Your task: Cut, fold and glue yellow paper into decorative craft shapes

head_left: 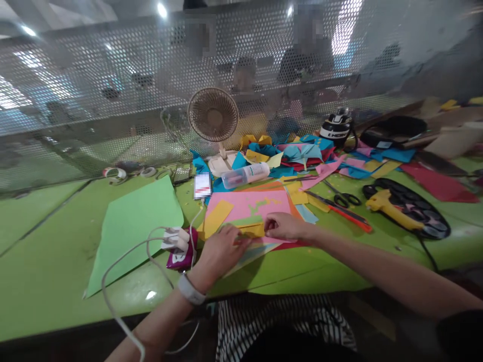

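Lying around pink paper [241, 200]: bottle [246, 175], black scissors [346, 199], green sheet [138, 223]

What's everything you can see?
table: one, green, middle
screen: one, grey, behind
people: several, unclear, behind screen
fan: one, beige, back
rolls: two, whitish, back
big sheet: one, green, left
scraps: many, mixed, back
bottle: one, clear, centre
device: one, white, centre
container: one, black-white, back
scissors: one pair, black, right
tool: one, orange-black, right
glue gun: one, yellow, by black tray
plugs: several, white, by purple case
cables: several, white, left
pink sheet: one, pink, centre
strip: one, yellow, centre
wristband: one, whitish, left wrist
left hand: one, bare, centre
right hand: one, bare, centre
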`<state>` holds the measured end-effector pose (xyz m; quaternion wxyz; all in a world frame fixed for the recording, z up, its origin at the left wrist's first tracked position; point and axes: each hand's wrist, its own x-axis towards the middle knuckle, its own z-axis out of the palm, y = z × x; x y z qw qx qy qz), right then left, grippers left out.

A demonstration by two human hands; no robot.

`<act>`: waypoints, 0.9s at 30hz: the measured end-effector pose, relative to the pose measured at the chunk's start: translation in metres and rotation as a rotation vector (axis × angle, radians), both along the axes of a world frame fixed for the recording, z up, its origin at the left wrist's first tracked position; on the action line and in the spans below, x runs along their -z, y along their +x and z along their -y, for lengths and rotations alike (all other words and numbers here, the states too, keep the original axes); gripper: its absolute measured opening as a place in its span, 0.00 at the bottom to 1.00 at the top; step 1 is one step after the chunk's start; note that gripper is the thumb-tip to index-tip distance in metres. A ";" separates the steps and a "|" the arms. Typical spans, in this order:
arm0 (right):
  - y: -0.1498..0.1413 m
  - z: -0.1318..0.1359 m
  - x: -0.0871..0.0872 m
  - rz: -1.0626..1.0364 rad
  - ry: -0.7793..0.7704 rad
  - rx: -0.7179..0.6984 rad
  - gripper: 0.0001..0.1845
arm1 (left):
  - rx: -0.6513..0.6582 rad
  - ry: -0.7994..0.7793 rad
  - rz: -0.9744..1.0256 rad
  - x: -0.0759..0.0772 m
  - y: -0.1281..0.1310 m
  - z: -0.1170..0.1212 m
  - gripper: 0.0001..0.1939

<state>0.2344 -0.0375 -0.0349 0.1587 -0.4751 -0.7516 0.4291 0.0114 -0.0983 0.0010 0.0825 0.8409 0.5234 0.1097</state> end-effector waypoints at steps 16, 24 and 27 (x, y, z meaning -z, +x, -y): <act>0.000 -0.002 0.000 0.032 0.048 -0.025 0.06 | -0.166 -0.922 0.359 0.011 0.036 -0.042 0.23; 0.002 -0.001 0.001 0.039 0.043 -0.034 0.07 | -0.161 -0.913 0.318 0.011 0.023 -0.047 0.28; 0.002 0.000 0.001 0.047 0.055 -0.041 0.07 | -0.173 -0.903 0.311 0.011 0.015 -0.044 0.28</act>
